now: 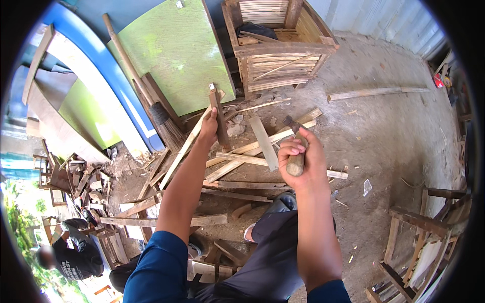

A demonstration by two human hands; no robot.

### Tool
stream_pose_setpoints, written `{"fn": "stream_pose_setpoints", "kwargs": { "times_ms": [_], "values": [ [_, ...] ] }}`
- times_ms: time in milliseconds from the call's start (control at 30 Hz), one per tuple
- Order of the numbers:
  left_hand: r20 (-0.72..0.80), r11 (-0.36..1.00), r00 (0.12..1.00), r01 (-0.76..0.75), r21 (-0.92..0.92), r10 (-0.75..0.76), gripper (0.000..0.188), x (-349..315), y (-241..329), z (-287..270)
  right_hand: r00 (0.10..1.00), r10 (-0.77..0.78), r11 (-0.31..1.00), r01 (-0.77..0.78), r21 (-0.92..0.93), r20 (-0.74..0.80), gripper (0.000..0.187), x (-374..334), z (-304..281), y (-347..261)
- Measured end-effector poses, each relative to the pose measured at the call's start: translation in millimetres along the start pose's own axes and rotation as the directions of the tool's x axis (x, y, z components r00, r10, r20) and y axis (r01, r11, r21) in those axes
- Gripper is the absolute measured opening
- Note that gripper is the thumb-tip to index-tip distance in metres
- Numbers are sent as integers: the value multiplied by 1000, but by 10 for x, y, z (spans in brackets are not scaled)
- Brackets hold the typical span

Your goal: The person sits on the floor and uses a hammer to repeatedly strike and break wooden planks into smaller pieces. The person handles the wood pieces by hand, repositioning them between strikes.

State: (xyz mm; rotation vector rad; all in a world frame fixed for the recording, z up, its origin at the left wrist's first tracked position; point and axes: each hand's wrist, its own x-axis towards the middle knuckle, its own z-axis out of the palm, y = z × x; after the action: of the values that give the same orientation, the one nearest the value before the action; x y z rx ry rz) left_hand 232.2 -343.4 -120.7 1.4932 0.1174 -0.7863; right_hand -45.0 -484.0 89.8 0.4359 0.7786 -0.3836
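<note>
My left hand (210, 125) curls around a narrow, dark-brown wooden strip (221, 121); my right hand (312, 157) tightly grips a wooden-handled, dark-headed hammer (295, 164).

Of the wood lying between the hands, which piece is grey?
The flat grey board, left of the hammer in the right hand; the strips around it are narrower and yellowish.

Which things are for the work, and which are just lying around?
In use, it seems:
hammer, in the right hand
brown wooden strip, in the left hand

Probably just around:
broom
slatted wooden crate
long pole on the ground
</note>
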Motion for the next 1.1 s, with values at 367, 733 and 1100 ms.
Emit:
{"fn": "stream_pose_setpoints", "kwargs": {
  "times_ms": [367, 733, 1100],
  "values": [
    [212, 975, 975, 26, 220, -73, 41, -1717, 1130, 38, 993, 43, 998, -39, -39, 110, 25, 1, 72, 224],
    [493, 969, 841, -248, -12, 221, 23, -3268, 2202, -795, 954, -15, 924, 128, -360, 301, 19, -133, -166, 503],
    [795, 937, 541, 34, -347, 275, 48, -3897, 2246, -1100, 596, -72, 265, 785, -561, 800, 11, -780, -401, 1346]
  ]
}}
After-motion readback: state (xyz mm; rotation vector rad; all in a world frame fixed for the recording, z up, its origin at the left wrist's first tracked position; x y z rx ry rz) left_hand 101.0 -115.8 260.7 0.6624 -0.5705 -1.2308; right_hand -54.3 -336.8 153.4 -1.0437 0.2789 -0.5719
